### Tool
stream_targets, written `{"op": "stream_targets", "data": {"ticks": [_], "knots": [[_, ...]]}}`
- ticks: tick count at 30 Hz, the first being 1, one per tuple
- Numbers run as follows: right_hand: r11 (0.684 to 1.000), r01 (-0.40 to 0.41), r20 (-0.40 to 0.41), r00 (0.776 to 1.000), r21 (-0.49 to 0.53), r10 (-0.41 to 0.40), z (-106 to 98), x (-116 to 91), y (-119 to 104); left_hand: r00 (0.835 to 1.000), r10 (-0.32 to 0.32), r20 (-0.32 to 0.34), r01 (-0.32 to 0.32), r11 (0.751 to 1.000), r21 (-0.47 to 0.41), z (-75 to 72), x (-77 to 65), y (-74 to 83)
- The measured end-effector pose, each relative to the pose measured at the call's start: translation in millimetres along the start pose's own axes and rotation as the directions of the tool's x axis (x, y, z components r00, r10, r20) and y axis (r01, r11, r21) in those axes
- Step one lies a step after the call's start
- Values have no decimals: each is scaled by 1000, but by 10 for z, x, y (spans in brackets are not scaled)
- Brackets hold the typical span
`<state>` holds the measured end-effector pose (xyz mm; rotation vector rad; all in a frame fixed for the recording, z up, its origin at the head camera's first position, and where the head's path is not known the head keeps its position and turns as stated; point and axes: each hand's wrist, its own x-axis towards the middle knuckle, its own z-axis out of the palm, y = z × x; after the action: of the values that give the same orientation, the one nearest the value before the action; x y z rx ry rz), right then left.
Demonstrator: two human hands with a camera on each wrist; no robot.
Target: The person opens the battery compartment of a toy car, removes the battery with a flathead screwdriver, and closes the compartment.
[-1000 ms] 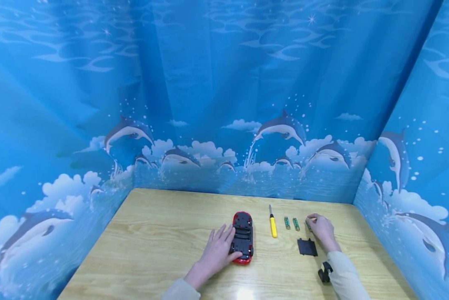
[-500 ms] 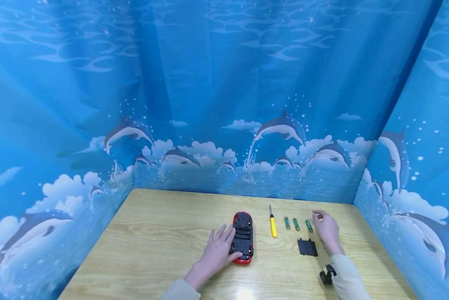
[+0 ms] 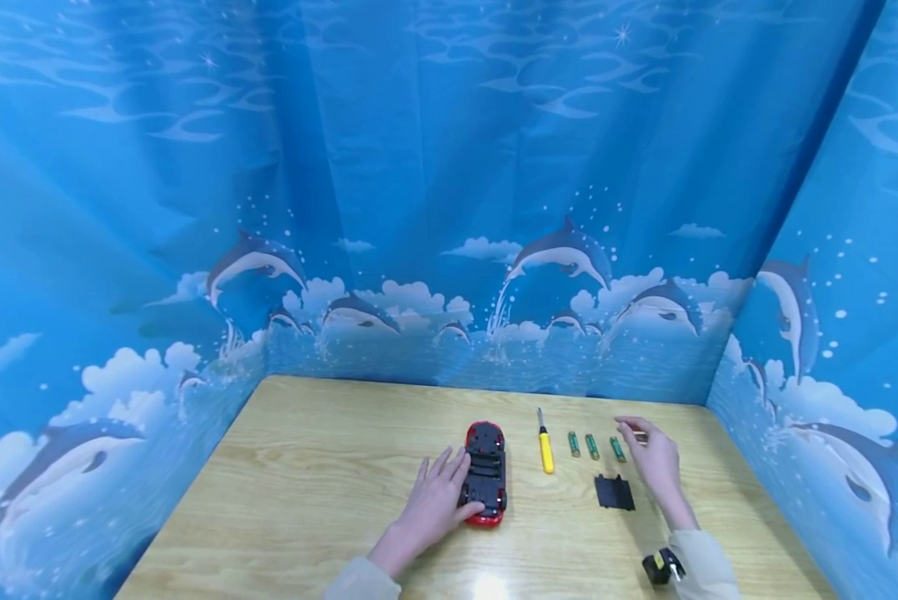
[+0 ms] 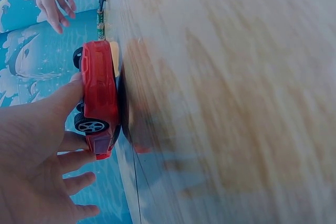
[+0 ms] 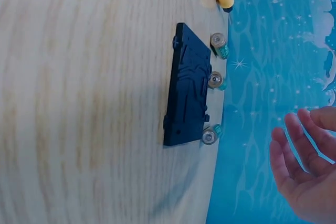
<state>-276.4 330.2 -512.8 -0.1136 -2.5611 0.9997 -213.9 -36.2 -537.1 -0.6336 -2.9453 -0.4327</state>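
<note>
A red toy car [image 3: 496, 518] lies upside down, its dark underside facing up with an uncovered battery compartment [image 3: 485, 467]. Spread fingers of my left hand [image 3: 432, 500] rest at its left edge, and the thumb lies across its near end; the left wrist view shows the thumb touching the car [image 4: 100, 80]. My right hand [image 3: 657, 462], relaxed and holding nothing, hovers just right of three green batteries [image 3: 592, 447]. Nearer than the batteries lies the black battery cover [image 3: 615, 492], ridged side visible in the right wrist view [image 5: 190, 87].
Between the car and the batteries lies a yellow-handled screwdriver [image 3: 546, 452], its tip pointing away from me. A dolphin-print curtain [image 3: 449, 208] encloses the back and sides of the wooden table [image 3: 329, 442].
My right hand let go of the rightmost battery, which now stays beside the other two. That hand drew away to the right and lifted. My left hand and the car stayed put.
</note>
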Motion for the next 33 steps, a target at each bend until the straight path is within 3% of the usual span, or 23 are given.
{"op": "stream_targets", "data": {"ticks": [7, 12, 22, 33], "knots": [[1000, 19, 38, 999, 8, -19, -21, -44, -16, 1000, 0, 4, 0, 1000, -2, -7, 2, -3], [999, 44, 119, 992, 6, -45, -38, -94, 6, 1000, -7, 9, 7, 1000, 6, 0, 2, 4], [988, 135, 325, 940, -71, -105, -66, -198, 117, 1000, -7, 9, 7, 1000, 2, 2, -2, 7], [975, 146, 425, 903, -170, -62, -74, -262, 201, 1000, -6, 9, 6, 1000, 3, -4, -6, 9]]}}
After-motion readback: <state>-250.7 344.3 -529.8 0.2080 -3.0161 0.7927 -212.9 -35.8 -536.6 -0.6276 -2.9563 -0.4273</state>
